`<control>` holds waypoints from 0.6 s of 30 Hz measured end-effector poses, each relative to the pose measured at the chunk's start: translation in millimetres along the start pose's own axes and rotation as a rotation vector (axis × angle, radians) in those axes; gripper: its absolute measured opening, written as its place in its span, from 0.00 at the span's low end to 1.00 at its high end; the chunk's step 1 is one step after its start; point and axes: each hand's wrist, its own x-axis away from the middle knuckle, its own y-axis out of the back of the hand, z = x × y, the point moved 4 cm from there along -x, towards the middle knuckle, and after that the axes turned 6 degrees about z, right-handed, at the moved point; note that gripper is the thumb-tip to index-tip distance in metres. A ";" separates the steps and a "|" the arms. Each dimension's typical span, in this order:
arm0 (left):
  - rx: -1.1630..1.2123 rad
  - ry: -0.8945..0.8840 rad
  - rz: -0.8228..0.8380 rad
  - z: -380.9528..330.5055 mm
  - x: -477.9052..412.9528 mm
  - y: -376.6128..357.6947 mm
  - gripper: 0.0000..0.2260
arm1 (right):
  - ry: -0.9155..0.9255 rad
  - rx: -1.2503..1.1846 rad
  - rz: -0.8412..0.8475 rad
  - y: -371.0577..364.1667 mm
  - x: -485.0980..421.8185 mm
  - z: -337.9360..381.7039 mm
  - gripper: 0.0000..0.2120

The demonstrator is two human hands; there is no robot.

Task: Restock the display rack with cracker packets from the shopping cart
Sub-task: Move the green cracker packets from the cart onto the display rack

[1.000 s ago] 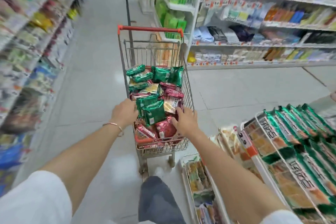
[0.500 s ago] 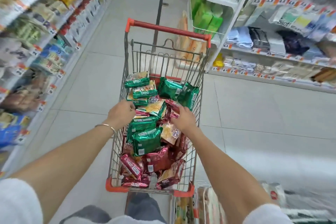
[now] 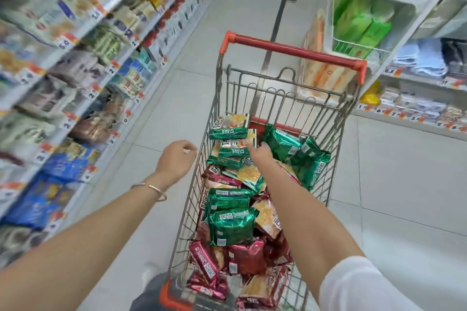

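While the shopping cart (image 3: 283,159) stands in the aisle with its red handle at the far end, both hands have left the spots they held half a second ago. The right hand (image 3: 261,153) has pushed deeper into the basket and now lies on the green-and-yellow cracker packets (image 3: 233,151) stacked at the cart's far left. Its fingers point away from the camera, so I cannot tell whether its grip has closed on a packet. The left hand (image 3: 177,159) has come off the pile; it hangs just outside the cart's left wall, fingers loosely curled, holding nothing. A thin bangle (image 3: 151,188) sits on that wrist.

Judgement: a pick from the far stack is starting; no packet has been lifted yet.

Green and red packets fill the cart from near end to far end, so most of the stock is still unloaded. The display rack itself is out of view now.

Surroundings: pale tiled floor (image 3: 177,98) under and around the cart. Left of the cart, long shelves (image 3: 75,58) of packaged goods with price tags, blurred. Right of the cart, white shelving (image 3: 417,78) with green packs and folded cloths.
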 end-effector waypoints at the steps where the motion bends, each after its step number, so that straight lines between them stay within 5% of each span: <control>1: -0.007 0.010 0.003 5.2 -2.0 -1.7 0.07 | -0.016 -0.035 0.003 0.0 -5.3 -4.9 0.27; 4: -0.004 0.009 0.028 7.4 -2.3 -13.9 0.07 | -0.158 -0.232 0.065 1.2 -8.5 -23.0 0.14; 6: 0.097 0.106 0.125 4.9 -2.2 -32.3 0.10 | -0.187 -0.308 0.122 5.0 7.2 -30.0 0.16; 9: 0.564 0.468 0.434 -4.5 5.0 -73.4 0.30 | -0.149 -0.333 0.118 14.3 40.6 -39.4 0.20; 11: 0.863 0.630 0.551 -19.8 11.9 -97.4 0.34 | -0.086 -0.217 0.093 22.3 67.3 -47.9 0.17; 14: 1.175 0.655 0.447 -31.2 9.0 -123.3 0.22 | 0.107 -0.016 0.145 36.8 99.4 -59.3 0.13; 18: 1.123 0.625 0.325 -19.9 3.5 -134.2 0.17 | 0.253 0.199 -0.028 84.2 102.4 -60.7 0.14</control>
